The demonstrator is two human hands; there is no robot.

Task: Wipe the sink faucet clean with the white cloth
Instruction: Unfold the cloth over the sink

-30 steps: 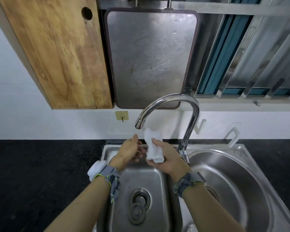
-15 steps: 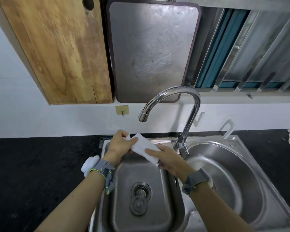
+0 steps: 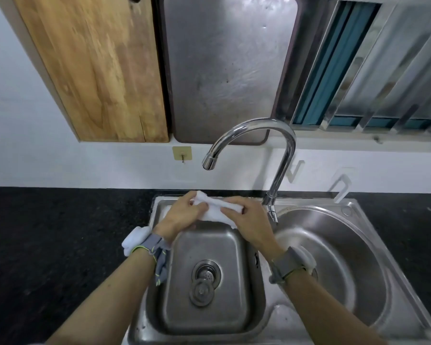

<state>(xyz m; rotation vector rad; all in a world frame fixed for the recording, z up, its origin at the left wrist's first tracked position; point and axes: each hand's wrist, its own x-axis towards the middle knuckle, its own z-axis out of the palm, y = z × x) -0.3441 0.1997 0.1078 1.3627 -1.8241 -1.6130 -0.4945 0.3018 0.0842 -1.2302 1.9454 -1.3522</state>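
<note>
head | black counter [image 3: 60, 232], steel double sink [image 3: 358, 212], faucet [image 3: 281, 155] | hands: left hand [image 3: 182, 215], right hand [image 3: 249, 217] gripping white cloth [image 3: 215, 207]

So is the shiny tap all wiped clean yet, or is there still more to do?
Not yet, it seems. The left hand and right hand both grip the bunched white cloth over the small steel sink basin, below the curved chrome faucet. The cloth isn't touching the faucet, so nothing shows as wiped. Spout, neck and base are probably all left.
</note>
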